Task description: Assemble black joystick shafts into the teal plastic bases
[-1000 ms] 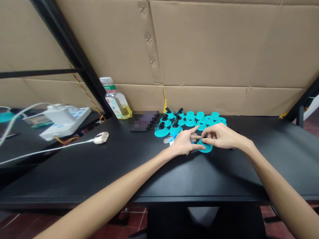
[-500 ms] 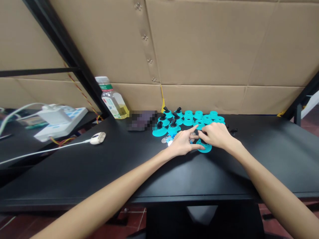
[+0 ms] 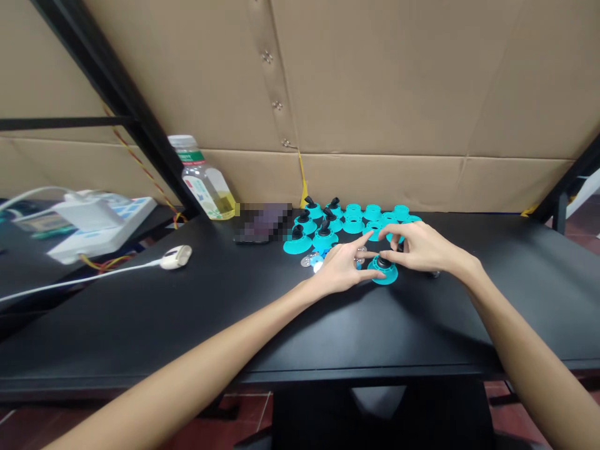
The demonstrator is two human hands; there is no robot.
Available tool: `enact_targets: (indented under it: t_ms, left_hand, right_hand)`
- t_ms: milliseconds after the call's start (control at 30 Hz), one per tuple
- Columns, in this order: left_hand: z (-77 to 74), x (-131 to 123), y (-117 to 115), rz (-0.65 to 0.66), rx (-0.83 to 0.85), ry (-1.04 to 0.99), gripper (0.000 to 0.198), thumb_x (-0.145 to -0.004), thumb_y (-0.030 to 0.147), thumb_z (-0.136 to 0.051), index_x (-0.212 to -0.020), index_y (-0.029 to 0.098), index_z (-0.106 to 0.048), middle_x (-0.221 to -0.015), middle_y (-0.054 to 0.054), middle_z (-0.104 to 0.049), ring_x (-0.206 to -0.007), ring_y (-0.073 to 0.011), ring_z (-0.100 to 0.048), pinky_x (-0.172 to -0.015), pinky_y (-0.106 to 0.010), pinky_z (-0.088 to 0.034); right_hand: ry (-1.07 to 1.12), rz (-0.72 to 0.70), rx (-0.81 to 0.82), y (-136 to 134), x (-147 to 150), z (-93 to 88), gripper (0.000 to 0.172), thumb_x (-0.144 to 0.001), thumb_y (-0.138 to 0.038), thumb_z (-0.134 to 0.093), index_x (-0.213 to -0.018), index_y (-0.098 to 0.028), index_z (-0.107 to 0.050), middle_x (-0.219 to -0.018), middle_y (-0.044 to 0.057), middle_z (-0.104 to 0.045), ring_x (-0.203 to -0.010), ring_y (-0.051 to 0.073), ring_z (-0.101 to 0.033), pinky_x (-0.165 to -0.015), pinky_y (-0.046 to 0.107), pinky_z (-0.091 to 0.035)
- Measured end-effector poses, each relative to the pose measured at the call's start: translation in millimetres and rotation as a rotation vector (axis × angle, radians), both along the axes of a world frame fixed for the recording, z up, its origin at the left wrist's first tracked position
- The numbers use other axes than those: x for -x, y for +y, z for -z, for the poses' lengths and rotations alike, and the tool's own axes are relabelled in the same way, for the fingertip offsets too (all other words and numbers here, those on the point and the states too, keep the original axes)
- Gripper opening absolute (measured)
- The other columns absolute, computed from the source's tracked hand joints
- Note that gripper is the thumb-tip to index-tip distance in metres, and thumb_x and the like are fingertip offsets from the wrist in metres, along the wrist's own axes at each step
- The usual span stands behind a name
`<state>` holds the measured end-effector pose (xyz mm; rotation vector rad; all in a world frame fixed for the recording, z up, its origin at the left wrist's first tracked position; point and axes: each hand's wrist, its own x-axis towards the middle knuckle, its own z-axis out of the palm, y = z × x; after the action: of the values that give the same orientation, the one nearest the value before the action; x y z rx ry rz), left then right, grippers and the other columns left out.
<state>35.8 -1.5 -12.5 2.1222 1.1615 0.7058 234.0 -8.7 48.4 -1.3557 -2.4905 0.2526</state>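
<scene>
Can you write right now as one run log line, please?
left hand: at front teal piece; right hand: at its black part; behind: more teal pieces; surface: black table

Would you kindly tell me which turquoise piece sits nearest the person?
The front turquoise piece, at the thumb of the left hand; the other turquoise pieces stand farther back.

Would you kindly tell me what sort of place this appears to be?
Probably a small workshop bench: teal, flared parts stand clustered on a black table, a brown cardboard-like panel backs it, and a white power strip lies nearby.
</scene>
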Motion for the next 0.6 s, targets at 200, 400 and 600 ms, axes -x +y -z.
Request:
enact_targets:
  t_ms: [200,400,600]
  left_hand:
    - [0.0,-0.6,0.0,0.008,-0.045,0.022,0.093,-0.069,0.054,-0.073,-0.147,0.022,-0.034,-0.115,-0.01,-0.069,-0.072,-0.0197,-0.065,-0.073,-0.031,-0.047]
    - [-0.5,-1.0,-2.0,0.002,-0.068,0.03,0.094,-0.069,0.055,-0.073,-0.147,0.019,-0.034,-0.105,-0.007,-0.073,-0.087,-0.0255,-0.067,-0.076,-0.032,-0.047]
    - [1.8,-0.7,0.5,-0.021,-0.103,0.011,0.087,-0.071,0.05,-0.074,-0.144,0.018,-0.039,-0.106,-0.007,-0.073,-0.08,-0.0225,-0.067,-0.078,-0.033,-0.048]
  right_hand:
    - [0.02,-0.052,0.025,-0.7,5.6,4.7,0.025,-0.078,-0.021,-0.053,-0.099,-0.017,-0.066,-0.063,-0.002,-0.058,-0.054,0.01,-0.043,-0.054,0.023,-0.024]
    - [-0.018,-0.06,0.007,-4.6,12.0,3.9,0.019,-0.08,-0.021,-0.051,-0.089,-0.016,-0.067,-0.058,-0.002,-0.056,-0.052,0.009,-0.04,-0.053,0.024,-0.021]
    - [-0.011,-0.04,-0.015,-9.0,17.3,4.8,0.021,-0.088,-0.026,-0.048,-0.096,-0.016,-0.065,-0.056,-0.002,-0.059,-0.047,0.009,-0.044,-0.052,0.023,-0.024]
